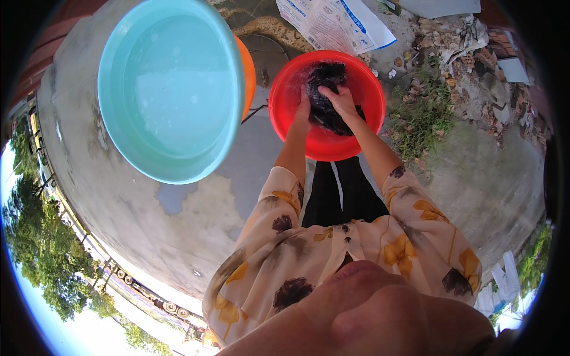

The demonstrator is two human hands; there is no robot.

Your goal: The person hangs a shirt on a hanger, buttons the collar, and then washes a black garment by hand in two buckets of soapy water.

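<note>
A red plastic basin (370,89) stands on the ground before me, with a wet black cloth (328,73) bunched inside it. Suds or splashing water show along the cloth's left side. My right hand (341,101) is closed on the cloth, its thumb on top and the other fingers partly hidden. At the cloth's left edge, my left hand (304,105) also grips it, with most of its fingers out of sight. Both forearms reach down over the near rim.
A large light-blue basin (122,118) of water stands left, with an orange container (247,77) partly hidden beneath or behind it. A printed white sheet or sack (341,26) lies beyond the red basin. Weeds (418,133) and brick rubble (490,95) border the concrete on the right.
</note>
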